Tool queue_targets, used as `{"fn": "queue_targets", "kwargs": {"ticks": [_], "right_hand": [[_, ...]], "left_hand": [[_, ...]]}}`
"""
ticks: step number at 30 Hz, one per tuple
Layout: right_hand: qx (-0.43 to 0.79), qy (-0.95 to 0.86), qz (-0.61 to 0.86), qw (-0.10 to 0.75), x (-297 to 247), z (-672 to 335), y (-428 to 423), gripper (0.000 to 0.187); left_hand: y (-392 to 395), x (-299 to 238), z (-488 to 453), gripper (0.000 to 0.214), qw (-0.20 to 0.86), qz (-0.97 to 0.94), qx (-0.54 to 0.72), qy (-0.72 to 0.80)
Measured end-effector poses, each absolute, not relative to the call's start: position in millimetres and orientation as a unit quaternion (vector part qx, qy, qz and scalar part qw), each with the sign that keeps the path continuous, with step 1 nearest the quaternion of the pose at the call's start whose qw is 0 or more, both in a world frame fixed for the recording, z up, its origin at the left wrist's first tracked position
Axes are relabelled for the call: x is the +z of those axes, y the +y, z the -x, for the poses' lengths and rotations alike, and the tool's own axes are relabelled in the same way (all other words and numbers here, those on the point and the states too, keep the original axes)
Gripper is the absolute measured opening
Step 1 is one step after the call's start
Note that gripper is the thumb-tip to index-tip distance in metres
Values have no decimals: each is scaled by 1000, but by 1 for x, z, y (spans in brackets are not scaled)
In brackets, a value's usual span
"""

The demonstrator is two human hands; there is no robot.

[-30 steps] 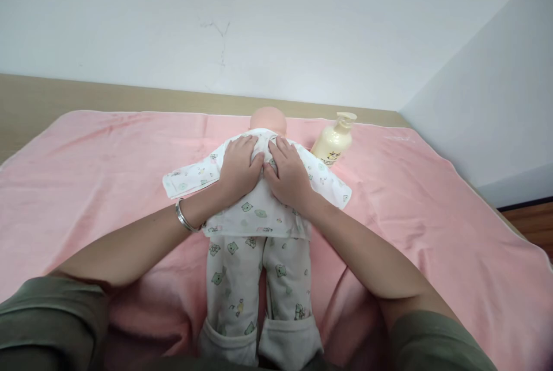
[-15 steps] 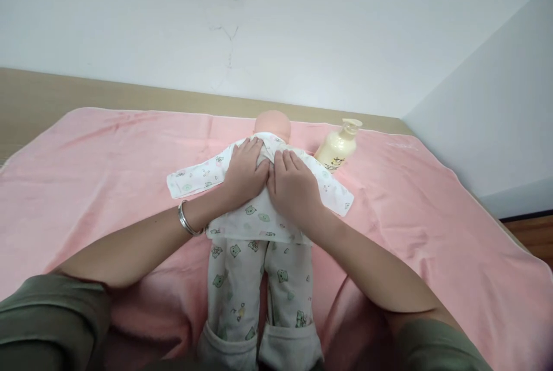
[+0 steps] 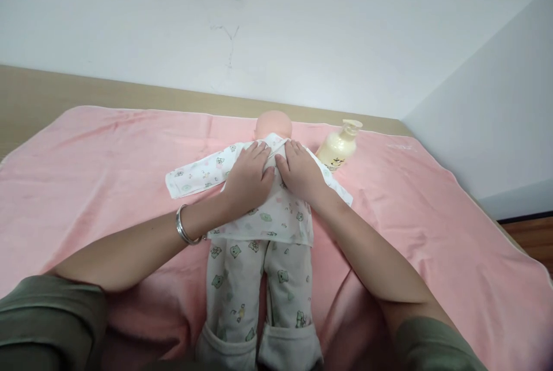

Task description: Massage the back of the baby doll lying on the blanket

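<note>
A baby doll (image 3: 273, 124) lies face down, its bald head pointing away from me. It wears a white printed shirt (image 3: 263, 221) with the sleeves spread, and matching printed trousers (image 3: 283, 276). My left hand (image 3: 249, 178) rests flat on the left side of the doll's upper back, fingers stretched over the cloth. On the right side of the upper back lies my right hand (image 3: 302, 175), also flat, its fingers near the collar. Between the two hands the shirt fabric is slightly creased. A silver bracelet (image 3: 185, 226) circles my left wrist.
A cream pump bottle (image 3: 339, 147) stands on the pink blanket (image 3: 129, 158), right of the doll's head and close to its right sleeve. Behind the blanket runs a wooden edge (image 3: 173, 96) against a white wall (image 3: 311, 37).
My hands have moved apart across the doll's upper back, the right one shifting outward to the right. A gap now shows between them. The doll and bottle have stayed in place.
</note>
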State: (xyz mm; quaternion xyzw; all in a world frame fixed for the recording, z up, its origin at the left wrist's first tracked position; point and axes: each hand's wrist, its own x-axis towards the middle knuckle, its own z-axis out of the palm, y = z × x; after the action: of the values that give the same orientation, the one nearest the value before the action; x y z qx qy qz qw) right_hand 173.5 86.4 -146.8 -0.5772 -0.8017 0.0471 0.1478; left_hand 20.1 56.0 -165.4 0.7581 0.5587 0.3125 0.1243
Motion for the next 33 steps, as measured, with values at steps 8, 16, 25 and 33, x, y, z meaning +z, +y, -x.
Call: {"fn": "queue_targets", "kwargs": {"ticks": [8, 16, 25, 33], "right_hand": [[-20, -820, 540, 188, -152, -156, 51, 59], [67, -787, 592, 159, -151, -173, 95, 62], [9, -790, 589, 170, -151, -154, 52, 61], [71, -812, 523, 248, -162, -166, 77, 56]], "left_hand": [[84, -156, -9, 45, 114, -751, 280, 587], [37, -162, -26, 59, 85, -789, 271, 544], [72, -159, -13, 57, 169, -748, 289, 573], [80, -171, -11, 52, 88, -756, 321, 564]]}}
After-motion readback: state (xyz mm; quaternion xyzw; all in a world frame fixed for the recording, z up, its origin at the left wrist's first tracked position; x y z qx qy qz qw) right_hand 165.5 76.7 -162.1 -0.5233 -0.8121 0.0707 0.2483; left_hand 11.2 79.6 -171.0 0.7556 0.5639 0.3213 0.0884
